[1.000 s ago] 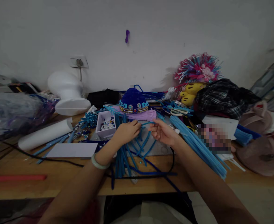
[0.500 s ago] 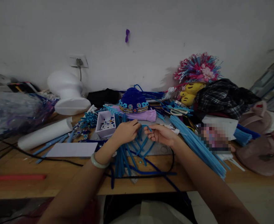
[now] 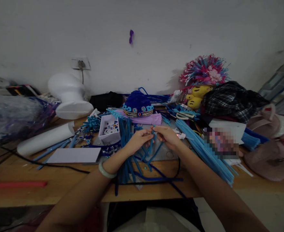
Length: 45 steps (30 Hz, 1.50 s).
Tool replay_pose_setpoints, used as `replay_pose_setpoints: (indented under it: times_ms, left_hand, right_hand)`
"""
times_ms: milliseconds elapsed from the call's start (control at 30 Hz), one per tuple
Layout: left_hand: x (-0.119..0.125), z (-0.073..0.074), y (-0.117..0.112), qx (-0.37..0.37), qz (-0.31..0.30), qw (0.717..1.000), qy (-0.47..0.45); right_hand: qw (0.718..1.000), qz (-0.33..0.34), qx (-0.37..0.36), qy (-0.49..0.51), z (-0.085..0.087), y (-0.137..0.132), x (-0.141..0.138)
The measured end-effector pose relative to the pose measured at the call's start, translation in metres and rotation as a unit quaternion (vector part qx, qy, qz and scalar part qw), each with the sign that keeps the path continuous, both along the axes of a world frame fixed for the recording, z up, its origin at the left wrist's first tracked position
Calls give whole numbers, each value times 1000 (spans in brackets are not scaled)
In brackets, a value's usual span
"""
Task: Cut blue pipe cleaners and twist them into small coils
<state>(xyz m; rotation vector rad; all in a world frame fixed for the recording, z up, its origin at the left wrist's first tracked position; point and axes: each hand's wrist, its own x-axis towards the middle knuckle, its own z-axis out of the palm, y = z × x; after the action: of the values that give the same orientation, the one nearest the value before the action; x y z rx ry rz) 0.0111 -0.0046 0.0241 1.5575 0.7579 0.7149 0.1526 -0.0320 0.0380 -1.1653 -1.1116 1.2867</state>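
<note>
A light blue pipe cleaner (image 3: 151,145) hangs between my two hands, its top at the fingertips. My left hand (image 3: 142,139), bracelet on the wrist, pinches it from the left. From the right, the thumb and forefinger of my right hand (image 3: 166,136) close on its upper end. Below the hands, several loose blue pipe cleaners (image 3: 125,161) lie across a grey board. Just behind stands a dark blue velvet cap (image 3: 138,100) with a jewelled band, in front of which lies a lilac bundle (image 3: 151,119). Left of my hands is a white box (image 3: 109,138) of beads and gems.
A thick bundle of light blue pipe cleaners (image 3: 204,151) lies right of my right arm. White foam head (image 3: 70,93), paper roll (image 3: 46,138) and white card (image 3: 74,155) are on the left. A black cable (image 3: 59,165) crosses the wooden table (image 3: 83,190).
The pipe cleaner, bent in an arc between my fingers before, now hangs nearly straight down. My left hand has shifted right and slightly down, close against the right one.
</note>
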Motion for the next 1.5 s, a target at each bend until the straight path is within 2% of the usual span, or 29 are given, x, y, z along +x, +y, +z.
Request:
replay_pose_setpoints:
  times_ms: [133, 333, 600, 700, 867, 1000, 1133, 1200, 1333, 1433, 1500]
  left_hand:
    - [1, 0, -1, -41, 15, 998, -52]
    - [0, -1, -2, -95, 37, 987, -121]
    - [3, -1, -6, -112, 50, 981, -152]
    - [2, 0, -6, -114, 49, 979, -160]
    - [3, 1, -5, -109, 35, 977, -181]
    - [3, 2, -6, -103, 40, 976, -186]
    - [3, 1, -6, -82, 64, 981, -165]
    - [3, 0, -5, -66, 72, 983, -153]
    - [3, 0, -6, -35, 79, 988, -129]
    - [3, 2, -7, -26, 45, 993, -110]
    - [2, 3, -7, -23, 22, 995, -97]
  right_hand:
    - [999, 1, 24, -32, -1, 0, -3]
    - [999, 9, 37, -28, -1, 1, -1]
    - [991, 25, 101, -87, 2, -3, -5]
    - [990, 6, 116, -78, -1, -4, -9]
    - [993, 21, 117, -5, -5, -4, -15]
    - [989, 13, 82, 120, -5, -4, -16]
    - [972, 36, -36, 229, -4, -3, -12]
    - [965, 43, -74, 249, -5, -2, -9]
    - [955, 41, -89, 282, -11, 3, -6]
    - [955, 75, -99, 269, -13, 5, -5]
    - [965, 88, -79, 233, -10, 4, -4]
